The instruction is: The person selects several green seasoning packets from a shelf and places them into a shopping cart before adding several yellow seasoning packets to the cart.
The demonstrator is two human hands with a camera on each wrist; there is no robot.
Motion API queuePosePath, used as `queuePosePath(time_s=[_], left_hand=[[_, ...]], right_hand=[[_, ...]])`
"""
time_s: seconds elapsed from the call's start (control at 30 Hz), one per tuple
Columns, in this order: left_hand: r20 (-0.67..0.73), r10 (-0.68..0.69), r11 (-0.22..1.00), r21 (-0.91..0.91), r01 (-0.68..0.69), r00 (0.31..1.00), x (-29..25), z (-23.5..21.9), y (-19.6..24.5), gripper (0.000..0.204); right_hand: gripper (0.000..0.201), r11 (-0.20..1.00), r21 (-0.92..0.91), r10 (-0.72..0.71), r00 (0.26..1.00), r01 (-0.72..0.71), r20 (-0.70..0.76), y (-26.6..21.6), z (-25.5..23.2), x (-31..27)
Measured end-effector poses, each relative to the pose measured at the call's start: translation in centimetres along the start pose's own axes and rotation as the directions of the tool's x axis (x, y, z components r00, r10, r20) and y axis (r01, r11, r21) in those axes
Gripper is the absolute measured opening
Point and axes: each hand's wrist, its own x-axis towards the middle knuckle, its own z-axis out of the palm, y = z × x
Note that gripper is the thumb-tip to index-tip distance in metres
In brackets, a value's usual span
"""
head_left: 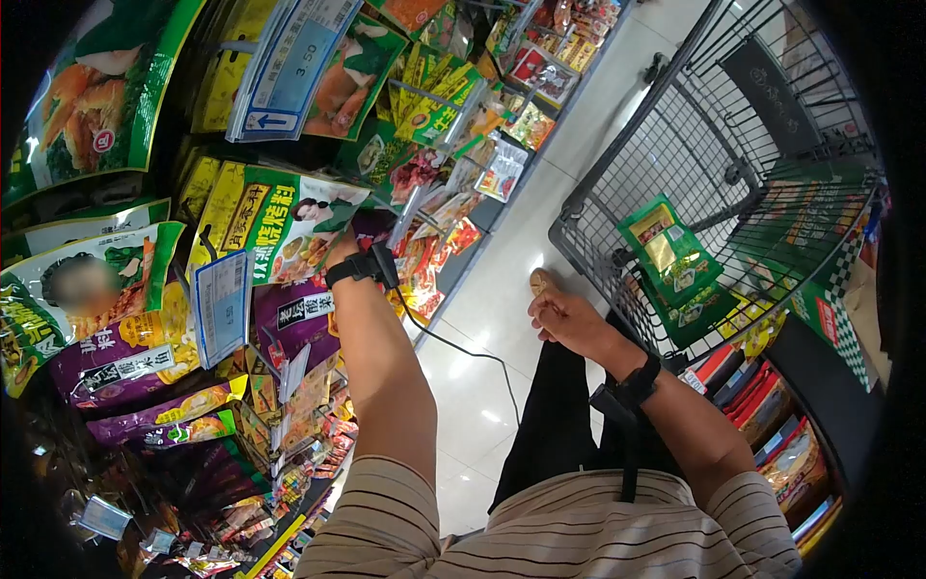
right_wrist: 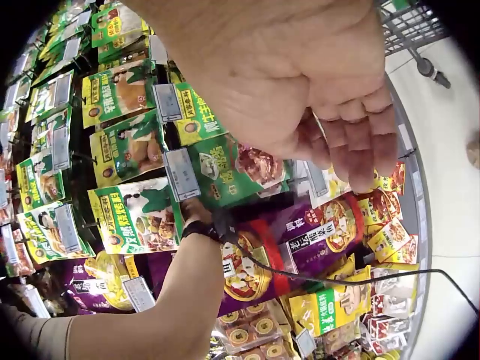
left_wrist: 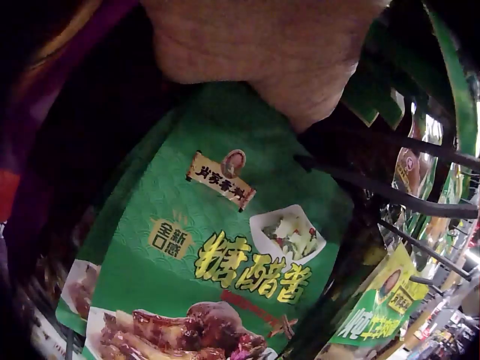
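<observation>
My left arm reaches into a rack of hanging sauce packets. My left hand (head_left: pixel 341 249) is slipped behind a green and yellow packet (head_left: pixel 289 217), fingers hidden. In the left wrist view the palm (left_wrist: pixel 262 52) hovers right above a green packet (left_wrist: pixel 225 247) showing glazed meat; no grip shows. My right hand (head_left: pixel 564 318) hangs by the wire cart (head_left: pixel 675 145), fingers loosely curled (right_wrist: pixel 360 150), holding nothing. Green packets (head_left: pixel 666 251) lie inside the cart.
Pegs (left_wrist: pixel 390 191) with green, yellow and purple packets (head_left: pixel 299 314) and price tags (head_left: pixel 224 304) fill the left rack. A white tiled aisle (head_left: pixel 482 386) runs between the rack and the cart. A low shelf of red packets (head_left: pixel 772 425) sits at the right.
</observation>
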Motion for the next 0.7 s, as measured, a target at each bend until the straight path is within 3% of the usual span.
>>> queuePosePath(time_s=[0.5, 0.7], left_hand=[[0.046, 0.049, 0.998, 0.044, -0.051, 0.998, -3.3, -0.7, -0.3, 0.048], [0.078, 0.158, 0.974, 0.151, -0.168, 0.984, -4.6, -0.7, -1.0, 0.048]], right_hand=[[0.015, 1.0, 0.004, 0.031, 0.999, -0.031, -0.008, -0.9, 0.1, -1.2], [0.017, 0.999, 0.011, 0.046, 0.999, -0.046, -0.003, -1.0, 0.2, -1.7]])
